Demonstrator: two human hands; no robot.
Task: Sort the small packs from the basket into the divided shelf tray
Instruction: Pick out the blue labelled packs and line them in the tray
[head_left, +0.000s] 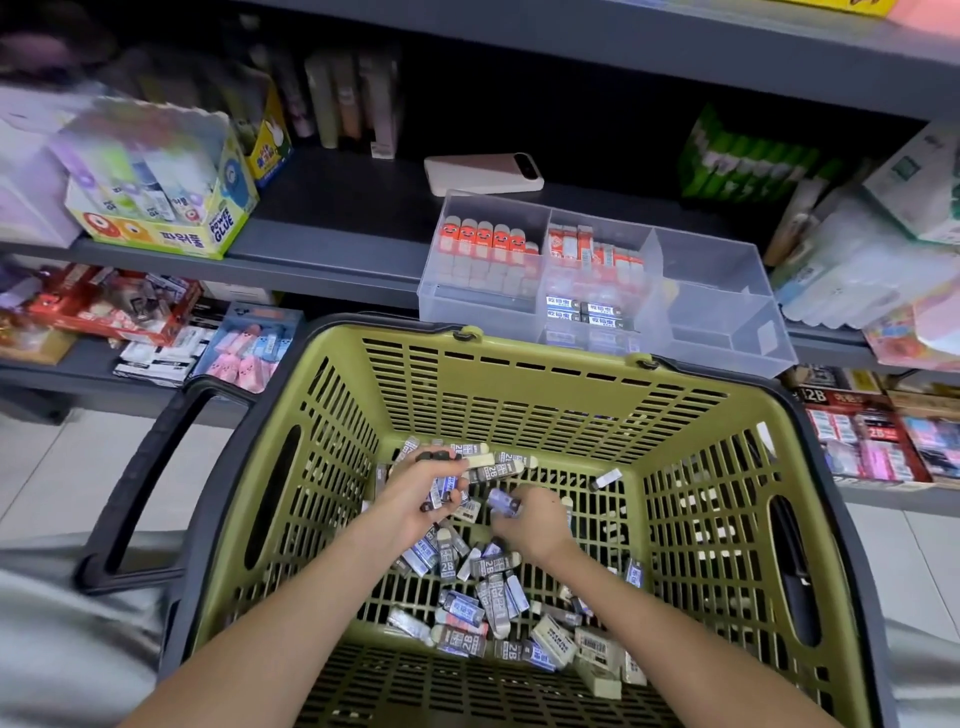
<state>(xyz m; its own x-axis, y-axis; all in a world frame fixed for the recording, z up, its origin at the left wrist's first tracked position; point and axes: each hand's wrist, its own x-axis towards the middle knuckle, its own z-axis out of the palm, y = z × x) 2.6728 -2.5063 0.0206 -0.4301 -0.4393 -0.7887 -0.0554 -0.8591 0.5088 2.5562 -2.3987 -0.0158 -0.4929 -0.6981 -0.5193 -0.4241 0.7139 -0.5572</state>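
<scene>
An olive-green basket with dark handles sits in front of me, its floor strewn with several small eraser packs. Both hands reach down into it. My left hand is closed around a bundle of several packs. My right hand pinches one bluish pack at its fingertips. On the shelf beyond the basket stands a clear divided tray. Its left compartments hold red-and-white packs, a middle one holds dark blue packs, and the right compartments look bare.
A white power bank lies on the shelf behind the tray. A glue box stands at the left, green and white boxes at the right. Lower shelves hold more stationery. One basket handle hangs out to the left.
</scene>
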